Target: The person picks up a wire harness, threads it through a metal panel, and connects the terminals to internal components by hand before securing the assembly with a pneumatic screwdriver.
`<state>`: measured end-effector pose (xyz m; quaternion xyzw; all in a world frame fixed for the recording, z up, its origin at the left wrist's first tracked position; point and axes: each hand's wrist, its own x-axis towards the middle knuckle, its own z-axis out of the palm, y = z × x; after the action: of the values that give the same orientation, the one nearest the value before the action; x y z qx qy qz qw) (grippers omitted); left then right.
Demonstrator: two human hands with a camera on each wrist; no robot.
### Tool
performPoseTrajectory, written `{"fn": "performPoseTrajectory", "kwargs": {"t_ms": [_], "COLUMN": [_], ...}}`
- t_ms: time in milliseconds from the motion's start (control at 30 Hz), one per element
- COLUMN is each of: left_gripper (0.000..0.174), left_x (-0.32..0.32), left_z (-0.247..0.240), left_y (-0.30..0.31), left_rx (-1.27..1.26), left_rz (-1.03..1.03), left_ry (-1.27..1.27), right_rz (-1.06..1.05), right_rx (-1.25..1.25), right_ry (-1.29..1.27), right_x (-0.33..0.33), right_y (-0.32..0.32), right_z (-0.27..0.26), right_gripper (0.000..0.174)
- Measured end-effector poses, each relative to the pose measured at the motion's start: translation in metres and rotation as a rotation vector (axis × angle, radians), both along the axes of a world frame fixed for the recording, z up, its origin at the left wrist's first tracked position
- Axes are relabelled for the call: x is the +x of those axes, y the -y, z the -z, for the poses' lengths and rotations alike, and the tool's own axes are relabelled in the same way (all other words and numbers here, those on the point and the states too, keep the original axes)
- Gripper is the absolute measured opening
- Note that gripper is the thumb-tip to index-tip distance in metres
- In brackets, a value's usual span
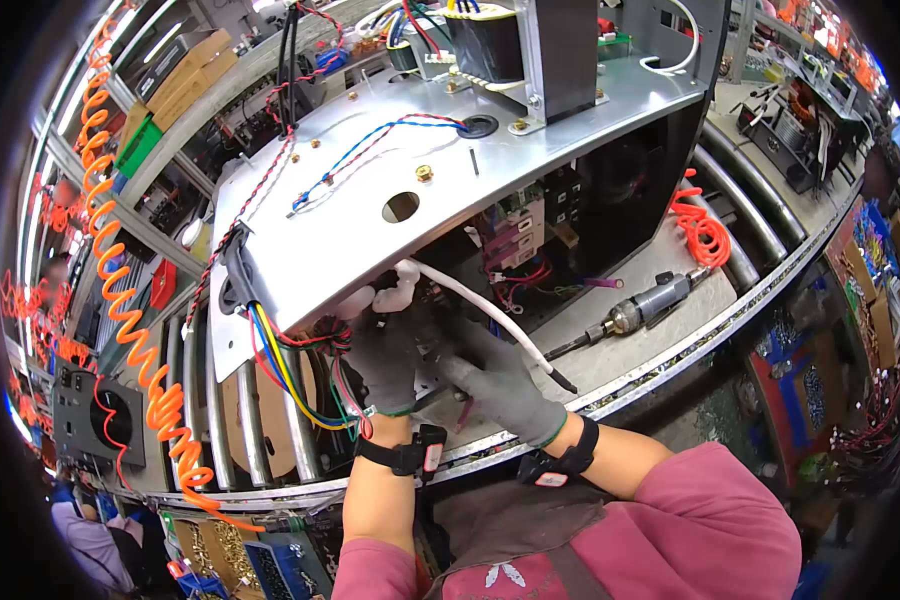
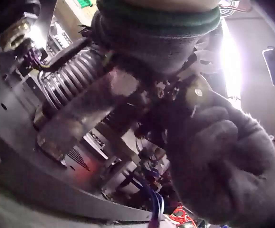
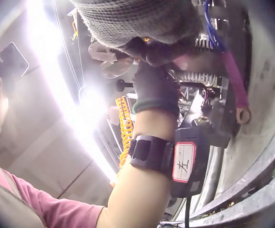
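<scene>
My left hand (image 1: 385, 368) and right hand (image 1: 500, 385) sit close together at the open front of the sheet-metal chassis (image 1: 448, 203), beside the roller conveyor's (image 1: 253, 430) near edge; I can't tell how far they're closed or what they hold. I judge the chassis heavy, rigid, best gripped by its frame; the white cable (image 1: 485, 308) looks springy, best pinched mid-length.
</scene>
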<state>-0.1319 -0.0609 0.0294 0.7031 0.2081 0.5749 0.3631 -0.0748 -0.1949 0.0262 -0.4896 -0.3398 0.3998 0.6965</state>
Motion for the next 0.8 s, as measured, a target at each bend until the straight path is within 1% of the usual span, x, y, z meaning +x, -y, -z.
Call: {"fn": "performPoseTrajectory", "kwargs": {"t_ms": [33, 100, 133, 167, 200, 233, 267, 367, 400, 433, 467, 500, 533, 600, 667, 700, 767, 800], "left_gripper": [0.018, 0.02, 0.022, 0.022, 0.024, 0.025, 0.029, 0.029, 0.029, 0.027, 0.026, 0.026, 0.024, 0.023, 0.025, 0.025, 0.025, 0.025], "left_x": [0.0, -0.006, -0.012, -0.016, -0.02, -0.021, -0.018, -0.017, -0.017, -0.019, -0.02, -0.021, -0.022, -0.021, -0.018, -0.018, -0.018, -0.019], "left_z": [-0.001, -0.009, -0.011, -0.01, -0.008, -0.005, -0.002, -0.005, -0.007, -0.013, -0.018, -0.025, -0.032, -0.033, -0.024, -0.018, -0.013, -0.012], "left_y": [0.001, -0.001, -0.01, -0.015, -0.018, -0.022, -0.022, -0.024, -0.021, -0.014, -0.008, -0.002, 0.004, 0.006, -0.001, -0.004, -0.005, -0.006], "left_rx": [-0.006, -0.137, -0.139, -0.142, 0.02, 0.188, 0.314, 0.283, 0.282, 0.48, 0.678, 0.675, 0.704, 0.732, 0.842, 0.846, 0.706, 0.708], "left_rz": [0.007, 0.146, 0.129, 0.128, 0.054, -0.019, -0.022, 0.037, 0.043, -0.022, -0.089, -0.085, -0.087, -0.093, -0.096, -0.091, -0.072, -0.065], "left_ry": [-0.006, -0.084, -0.245, -0.251, -0.373, -0.491, -0.449, -0.466, -0.462, -0.533, -0.6, -0.597, -0.645, -0.696, -0.556, -0.553, -0.532, -0.53], "right_rz": [0.007, 0.074, 0.075, 0.118, 0.159, 0.159, 0.159, 0.185, 0.132, 0.081, 0.087, 0.092, 0.095, 0.091, 0.091, 0.124, 0.168, 0.16], "right_rx": [-0.006, 0.038, 0.034, 0.021, 0.011, 0.014, 0.012, 0.027, 0.003, -0.022, -0.027, -0.014, 0.002, -0.02, -0.038, -0.011, 0.016, 0.014], "right_ry": [-0.006, 0.099, 0.094, 0.163, 0.233, 0.229, 0.234, 0.283, 0.25, 0.217, 0.22, 0.177, 0.133, 0.154, 0.179, 0.193, 0.206, 0.19], "right_x": [0.0, -0.002, -0.004, -0.007, -0.008, -0.006, -0.005, 0.0, 0.002, 0.004, 0.004, 0.003, 0.003, 0.005, 0.002, 0.001, 0.002, 0.002], "right_y": [0.001, -0.001, -0.005, -0.01, -0.013, -0.016, -0.02, -0.024, -0.022, -0.019, -0.017, -0.016, -0.016, -0.016, -0.019, -0.02, -0.019, -0.019], "right_z": [0.002, 0.007, 0.005, 0.002, 0.0, 0.0, -0.001, 0.002, 0.001, -0.002, -0.004, -0.006, -0.007, -0.007, -0.004, -0.001, 0.0, 0.0], "right_gripper": [0.054, 0.054, 0.054, 0.051, 0.049, 0.049, 0.049, 0.048, 0.046, 0.044, 0.044, 0.043, 0.042, 0.043, 0.044, 0.045, 0.046, 0.047]}}
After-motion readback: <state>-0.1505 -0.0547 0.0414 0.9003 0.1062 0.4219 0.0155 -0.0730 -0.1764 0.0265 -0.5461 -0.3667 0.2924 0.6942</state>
